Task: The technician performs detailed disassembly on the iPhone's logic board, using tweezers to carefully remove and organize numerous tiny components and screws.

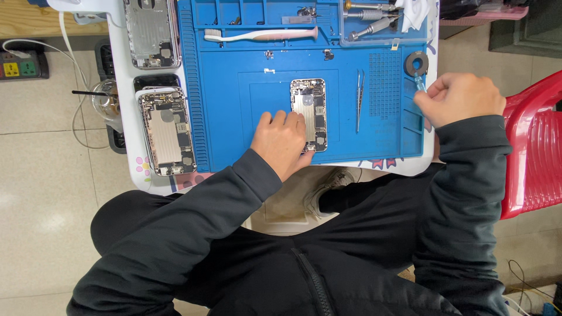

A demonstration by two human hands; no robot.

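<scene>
**A:** From the head camera, what do the hands have?

**B:** The left hand (283, 142) lies flat, fingers loosely spread, on the blue mat (234, 117), its fingertips touching the left edge and near corner of the opened phone (309, 114). That phone lies back-up in the middle of the mat, insides showing; its near left corner is covered by the hand.

**A:** And the right?

**B:** The right hand (461, 98) is closed into a fist at the mat's right edge, gripping a small tool with a clear blue handle (420, 83). Only the handle's stub shows; I cannot make out the tip. Just beyond it lies a dark ring (416, 62).

**A:** Anything between the hands?

**B:** Tweezers (359, 99), lying apart from both hands. At the far side a white toothbrush (260, 35) lies in the mat's tray, near metal drivers (372, 14) partly under a white cloth (414, 13).

**A:** Left of the mat?

**B:** Two more opened phones (167, 130) on the white counter (130, 105); the far one is cut off by the frame.
</scene>
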